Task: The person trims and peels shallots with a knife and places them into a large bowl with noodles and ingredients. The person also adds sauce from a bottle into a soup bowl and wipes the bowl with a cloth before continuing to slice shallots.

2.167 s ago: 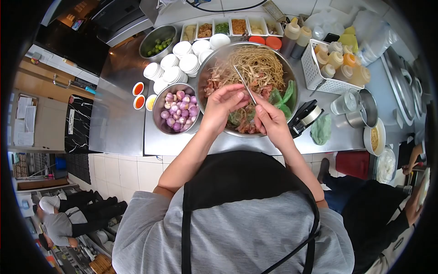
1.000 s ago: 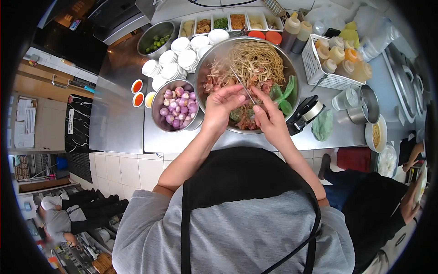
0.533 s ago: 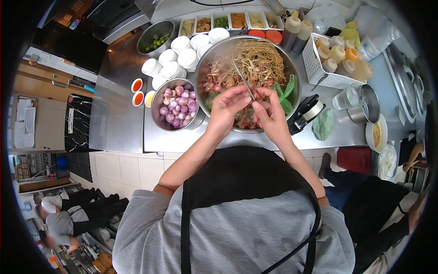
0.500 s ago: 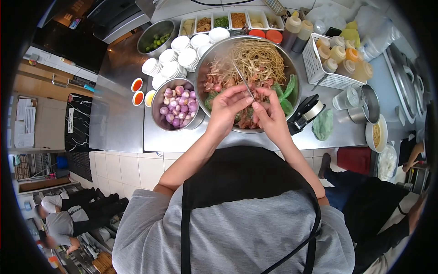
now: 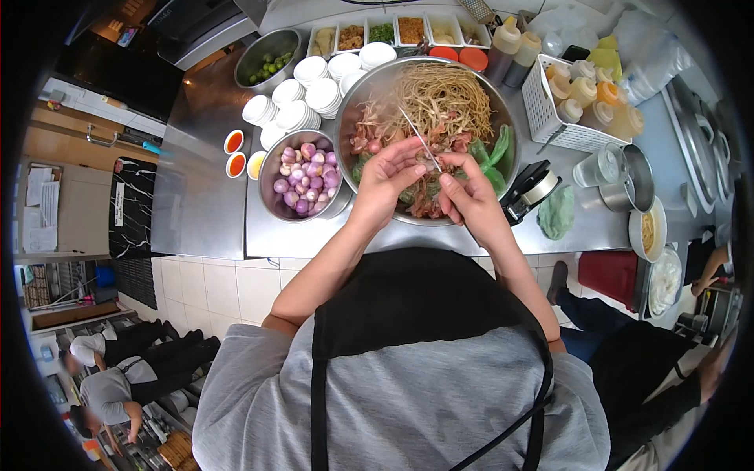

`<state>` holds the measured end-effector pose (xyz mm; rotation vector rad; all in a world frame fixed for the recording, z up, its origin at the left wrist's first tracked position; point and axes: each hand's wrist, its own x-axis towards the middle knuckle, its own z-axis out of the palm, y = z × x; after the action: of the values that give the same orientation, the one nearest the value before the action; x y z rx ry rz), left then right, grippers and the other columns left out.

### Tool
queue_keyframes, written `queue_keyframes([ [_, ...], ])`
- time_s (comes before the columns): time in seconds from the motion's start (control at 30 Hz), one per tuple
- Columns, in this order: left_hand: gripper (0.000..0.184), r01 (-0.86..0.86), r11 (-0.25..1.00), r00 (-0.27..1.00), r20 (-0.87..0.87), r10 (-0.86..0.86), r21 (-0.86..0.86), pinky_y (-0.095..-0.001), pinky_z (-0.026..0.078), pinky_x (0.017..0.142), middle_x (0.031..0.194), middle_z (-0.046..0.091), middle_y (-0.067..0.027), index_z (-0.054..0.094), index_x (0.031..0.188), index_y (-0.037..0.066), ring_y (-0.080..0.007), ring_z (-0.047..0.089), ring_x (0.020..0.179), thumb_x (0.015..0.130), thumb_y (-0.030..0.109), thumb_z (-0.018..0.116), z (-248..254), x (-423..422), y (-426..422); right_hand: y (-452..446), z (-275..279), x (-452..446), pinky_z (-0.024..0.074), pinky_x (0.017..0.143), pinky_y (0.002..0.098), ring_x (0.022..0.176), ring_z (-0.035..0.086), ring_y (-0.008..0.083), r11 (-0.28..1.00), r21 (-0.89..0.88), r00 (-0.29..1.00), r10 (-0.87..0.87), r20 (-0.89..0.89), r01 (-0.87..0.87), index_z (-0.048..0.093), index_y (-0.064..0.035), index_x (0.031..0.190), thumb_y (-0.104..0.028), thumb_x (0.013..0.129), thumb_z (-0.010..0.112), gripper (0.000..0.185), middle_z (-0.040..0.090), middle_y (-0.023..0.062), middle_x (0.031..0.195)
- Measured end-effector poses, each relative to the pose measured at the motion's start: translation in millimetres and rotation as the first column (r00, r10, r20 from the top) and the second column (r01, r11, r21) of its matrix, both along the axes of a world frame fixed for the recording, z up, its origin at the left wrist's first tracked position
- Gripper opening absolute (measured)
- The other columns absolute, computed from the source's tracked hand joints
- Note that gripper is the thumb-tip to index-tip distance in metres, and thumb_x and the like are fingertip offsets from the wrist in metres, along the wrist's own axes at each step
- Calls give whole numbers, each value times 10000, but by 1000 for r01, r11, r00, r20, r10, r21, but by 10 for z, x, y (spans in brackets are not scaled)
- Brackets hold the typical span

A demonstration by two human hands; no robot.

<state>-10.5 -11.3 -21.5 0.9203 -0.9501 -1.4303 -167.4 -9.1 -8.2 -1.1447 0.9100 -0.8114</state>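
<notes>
Both hands are over a wide steel bowl [image 5: 342, 149]. My right hand [image 5: 470, 195] is closed round a knife [image 5: 419, 135], whose thin blade points up and left. Close by, my left hand [image 5: 390, 177] has its fingers bent in a pinch beside the blade; whatever it holds is too small to make out. Long thin brown roots [image 5: 444, 98] fill the bowl's far side. Reddish papery peelings [image 5: 428, 206] lie beneath my fingers, and a green plastic bag [image 5: 495, 161] rests inside at the right. Left of it stands a smaller steel bowl of purple shallots [image 5: 302, 179].
White dishes [image 5: 323, 94] are stacked behind the shallots, near a bowl of green limes [image 5: 271, 69]. To the right are a black tape dispenser [image 5: 530, 191], a green cloth-like bag [image 5: 556, 212] and a white basket of bottles [image 5: 542, 118]. Other people [image 5: 114, 392] work behind.
My left fingers have opened slightly and the two hands are a little further apart. The knife blade shows more clearly between them. The bowls have stayed in place.
</notes>
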Motion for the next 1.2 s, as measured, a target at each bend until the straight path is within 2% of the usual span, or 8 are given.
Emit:
queue_keyframes([
  [0.27, 332, 70, 997, 997, 31, -69, -27, -247, 414, 828, 1066, 552, -76, 485, 1133, -7, -117, 529, 938, 803, -32, 504, 3, 19, 8, -78, -36, -114, 272, 399, 184, 437, 366, 46, 995, 3, 995, -100, -27, 101, 427, -92, 1099, -173, 882, 466, 234, 464, 0, 557],
  [0.47, 273, 142, 990, 988, -66, -142, -1, -286, 424, 862, 1087, 543, -103, 488, 1114, -13, -153, 526, 984, 846, -8, 439, 13, 50, 0, -101, -119, -247, 275, 395, 190, 439, 365, 44, 986, -26, 984, -165, -63, 164, 427, -68, 1088, -165, 873, 484, 243, 468, 3, 555],
  [0.53, 298, 147, 989, 980, -135, -143, 18, -346, 385, 914, 1093, 534, -123, 461, 1140, -29, -194, 515, 1018, 847, 21, 443, 1, 95, -7, -93, -144, -287, 301, 427, 194, 456, 373, 50, 982, -46, 968, -190, -162, 185, 413, -60, 1170, -166, 877, 473, 317, 457, -3, 551],
  [0.63, 298, 146, 987, 976, -172, -133, 68, -349, 389, 913, 1076, 540, -111, 468, 1134, -22, -193, 518, 1012, 840, 29, 473, 24, 121, -11, -47, -183, -328, 328, 472, 197, 488, 386, 55, 982, -155, 930, -155, -332, 109, 356, -74, 1273, -170, 881, 460, 416, 437, -12, 545],
  [0.77, 274, 111, 994, 992, -65, -109, 22, -297, 437, 846, 1054, 549, -90, 500, 1099, -10, -164, 544, 947, 826, 14, 512, 31, 96, 0, 48, 9, -256, 343, 505, 199, 519, 396, 57, 989, -124, 947, -117, -297, 84, 293, -92, 1322, -165, 889, 440, 463, 421, -19, 551],
  [0.83, 295, 111, 993, 993, -39, -110, 31, -296, 446, 824, 1008, 557, -75, 498, 1100, -13, -159, 552, 916, 808, 7, 537, 23, 95, -2, 78, 114, -218, 342, 501, 198, 522, 395, 54, 995, -88, 985, 32, -168, -47, 287, -91, 1324, -145, 889, 436, 463, 420, -23, 561],
  [1.0, 293, 88, 996, 990, -111, -84, 32, -290, 457, 799, 955, 568, -82, 494, 1102, -16, -160, 562, 878, 813, 19, 535, 71, 90, 24, 97, 120, -109, 332, 496, 189, 524, 392, 52, 990, -88, 992, 102, -69, -108, 288, -96, 1325, -118, 883, 449, 472, 415, -31, 571],
  [1.2, 265, 106, 992, 983, -157, -95, 69, -289, 456, 796, 953, 578, -102, 512, 1080, -18, -170, 569, 868, 821, 39, 531, 79, 103, 30, 59, 38, -147, 319, 464, 175, 510, 379, 38, 992, -71, 994, 96, -57, -100, 413, -92, 1259, -163, 901, 427, 366, 412, -33, 570],
])
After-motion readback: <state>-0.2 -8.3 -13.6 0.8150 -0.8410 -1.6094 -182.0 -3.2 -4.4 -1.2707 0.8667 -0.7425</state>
